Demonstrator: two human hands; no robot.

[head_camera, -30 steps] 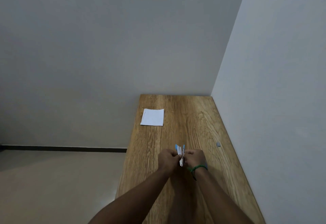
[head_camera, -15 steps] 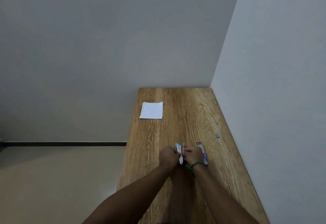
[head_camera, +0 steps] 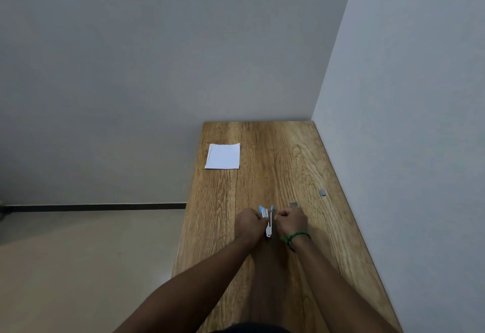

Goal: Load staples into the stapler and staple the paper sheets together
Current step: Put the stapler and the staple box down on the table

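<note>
A small blue and silver stapler [head_camera: 268, 218] is held up between both hands above the wooden table [head_camera: 262, 180], its two halves spread apart in a narrow V. My left hand [head_camera: 248, 225] grips its left half. My right hand [head_camera: 291, 221], with a green cord on the wrist, grips the right half. White paper sheets [head_camera: 223, 156] lie flat near the table's far left edge, well beyond the hands. A small strip of staples [head_camera: 322, 192] lies to the right, near the wall.
A staple box [head_camera: 294, 204] peeks out just behind my right hand. Walls close off the table's far end and right side. The table's left edge drops to a beige floor.
The view has tilted slightly, so the table sits higher in frame. Both hands stay on the spread stapler; the staple box behind my right hand has come into sight.
</note>
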